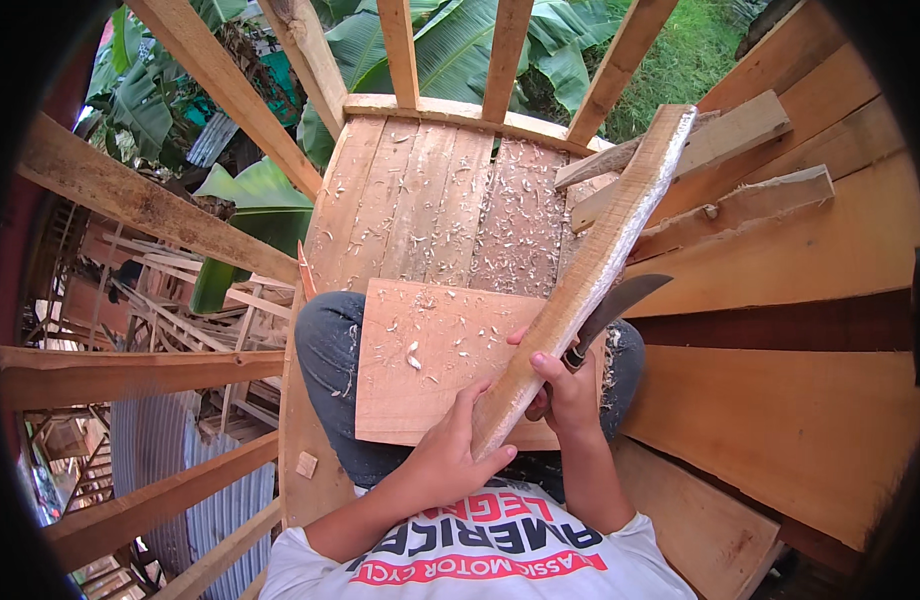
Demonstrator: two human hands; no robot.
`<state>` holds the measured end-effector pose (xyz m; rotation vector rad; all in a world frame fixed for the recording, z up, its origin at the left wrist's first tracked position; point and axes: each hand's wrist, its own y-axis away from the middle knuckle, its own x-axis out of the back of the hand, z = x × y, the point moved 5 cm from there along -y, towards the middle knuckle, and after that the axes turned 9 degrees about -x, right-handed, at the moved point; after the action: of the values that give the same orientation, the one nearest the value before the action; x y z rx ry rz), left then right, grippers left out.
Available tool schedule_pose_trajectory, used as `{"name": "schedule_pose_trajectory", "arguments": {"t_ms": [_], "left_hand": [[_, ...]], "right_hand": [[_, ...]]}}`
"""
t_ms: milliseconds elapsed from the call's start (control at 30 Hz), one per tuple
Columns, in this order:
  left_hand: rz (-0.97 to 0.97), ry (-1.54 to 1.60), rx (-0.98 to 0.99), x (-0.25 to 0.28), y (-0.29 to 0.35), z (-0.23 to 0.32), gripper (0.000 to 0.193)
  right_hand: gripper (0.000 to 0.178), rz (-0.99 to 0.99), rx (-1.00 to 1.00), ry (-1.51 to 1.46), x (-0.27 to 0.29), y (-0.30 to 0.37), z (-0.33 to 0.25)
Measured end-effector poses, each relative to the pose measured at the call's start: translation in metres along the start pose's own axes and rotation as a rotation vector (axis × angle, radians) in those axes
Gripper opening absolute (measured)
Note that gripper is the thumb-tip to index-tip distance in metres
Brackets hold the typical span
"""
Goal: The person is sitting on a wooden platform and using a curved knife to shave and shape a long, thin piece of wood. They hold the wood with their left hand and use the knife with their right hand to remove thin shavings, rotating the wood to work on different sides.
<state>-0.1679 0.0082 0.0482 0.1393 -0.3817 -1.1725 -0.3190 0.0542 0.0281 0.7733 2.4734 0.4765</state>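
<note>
A long wooden batten (592, 275) slants up and to the right in front of me, with one pale, freshly cut long edge. My left hand (442, 452) is closed around its lower end. In my right hand (572, 398) is a knife (625, 300) with a dark, curved blade, pointing up and right beside the batten. My right thumb and fingers also touch the batten's side; most of the knife's handle is hidden. A flat wooden board (400, 390) lies across my lap below, with shavings on it.
Shavings are scattered over the plank floor (400, 200) ahead. Several rough wood offcuts (730, 210) rest at the right, beside a plank wall (780, 400). Upright wooden rails (400, 55) line the far and left sides. A small wood block (306, 464) lies at my left.
</note>
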Motion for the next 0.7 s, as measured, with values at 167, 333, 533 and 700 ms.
{"name": "schedule_pose_trajectory", "arguments": {"t_ms": [167,333,533,700], "left_hand": [[-0.016,0.167,-0.034,0.002,-0.004,-0.014,0.067],[0.023,0.132,0.007,0.021,-0.003,-0.015,0.059],[0.079,0.206,-0.047,0.036,0.003,-0.016,0.063],[0.058,0.22,-0.181,0.034,0.01,-0.022,0.063]], "right_hand": [[0.03,-0.04,-0.058,0.023,-0.005,0.002,0.003],[0.036,-0.059,0.019,0.15,0.02,-0.001,0.029],[0.057,0.076,0.229,0.805,0.019,0.016,0.016],[0.062,0.332,0.498,1.282,0.016,0.028,-0.018]]}}
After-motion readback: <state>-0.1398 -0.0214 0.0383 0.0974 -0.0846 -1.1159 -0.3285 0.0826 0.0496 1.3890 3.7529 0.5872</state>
